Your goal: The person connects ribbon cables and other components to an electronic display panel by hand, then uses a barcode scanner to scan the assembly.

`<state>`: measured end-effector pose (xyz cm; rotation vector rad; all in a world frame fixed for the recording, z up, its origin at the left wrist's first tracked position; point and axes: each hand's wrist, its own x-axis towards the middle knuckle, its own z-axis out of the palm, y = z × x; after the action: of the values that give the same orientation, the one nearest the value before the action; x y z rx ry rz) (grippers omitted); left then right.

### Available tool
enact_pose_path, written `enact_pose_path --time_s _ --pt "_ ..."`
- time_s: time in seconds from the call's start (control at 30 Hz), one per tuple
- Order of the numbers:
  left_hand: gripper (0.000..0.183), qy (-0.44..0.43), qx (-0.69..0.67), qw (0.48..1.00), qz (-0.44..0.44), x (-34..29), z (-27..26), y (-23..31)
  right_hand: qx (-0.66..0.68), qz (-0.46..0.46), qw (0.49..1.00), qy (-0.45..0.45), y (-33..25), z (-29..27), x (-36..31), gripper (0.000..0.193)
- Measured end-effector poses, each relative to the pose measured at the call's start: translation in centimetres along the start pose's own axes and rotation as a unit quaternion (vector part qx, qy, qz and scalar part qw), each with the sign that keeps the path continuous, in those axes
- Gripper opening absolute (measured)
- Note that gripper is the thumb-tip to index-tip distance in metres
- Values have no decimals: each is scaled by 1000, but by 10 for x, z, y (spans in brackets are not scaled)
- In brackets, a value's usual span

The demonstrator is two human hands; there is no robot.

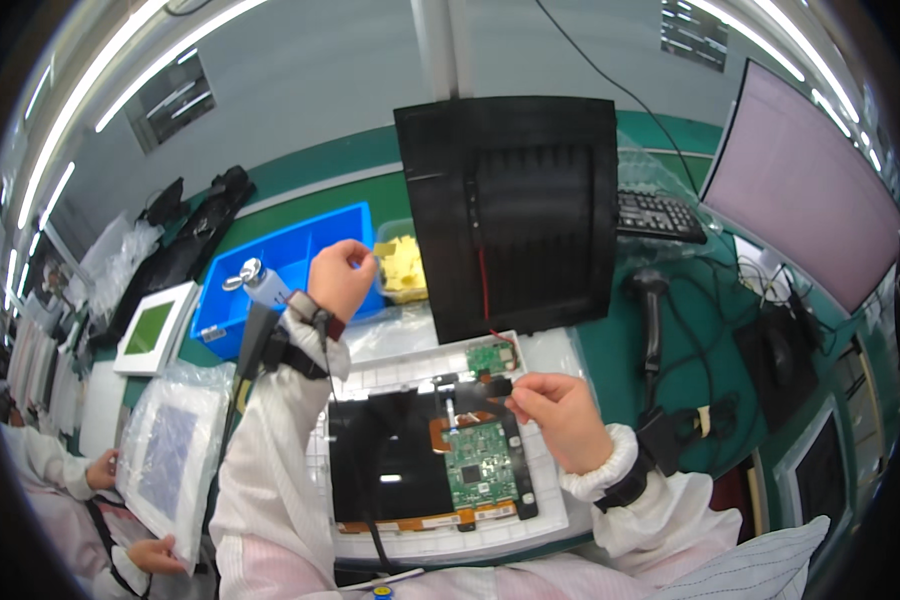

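Observation:
My left hand (342,282) is raised beside a clear tub of yellow pieces (404,272), thumb and forefinger pinched. A small yellow piece (385,248) shows at those fingertips. Below lies an opened display unit in a white frame (552,500), with a dark glossy panel (390,450) and a green circuit board (482,465). At the board's upper right, my right hand (565,415) pinches the end of a black strip (488,392). A smaller green board (490,358) sits above the strip, with a red wire running up from it.
A black panel (530,220) stands upright behind the unit. Left are a blue bin (270,250) with a dispenser bottle (263,284) and a co-worker's hands (155,555) on a bagged frame (170,460). Right are a scanner (652,320), keyboard (658,215), mouse (776,350) and monitor (805,185).

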<state>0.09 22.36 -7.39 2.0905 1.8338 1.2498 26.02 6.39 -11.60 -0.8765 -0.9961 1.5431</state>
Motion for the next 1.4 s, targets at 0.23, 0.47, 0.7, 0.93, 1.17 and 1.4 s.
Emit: enact_pose_path --time_s 0.23,0.47,0.7,0.93,1.17,1.4 --pt "18 -1 107 991 84 14 39 -22 17 7 1000 0 2 2 3 9" --pt "16 -20 42 994 96 15 41 -28 14 13 1000 -4 7 0 6 10" --pt "19 -57 54 988 135 22 40 -22 33 23 999 8 11 0 10 12" --pt "5 -1 -63 980 187 -42 -7 53 78 39 996 5 3 1 3 13" --pt "19 -75 -44 934 346 -132 -18 102 104 85 991 0 8 5 0 11" --pt "17 -55 0 939 339 -141 -8 98 71 72 995 -5 12 11 -3 12"
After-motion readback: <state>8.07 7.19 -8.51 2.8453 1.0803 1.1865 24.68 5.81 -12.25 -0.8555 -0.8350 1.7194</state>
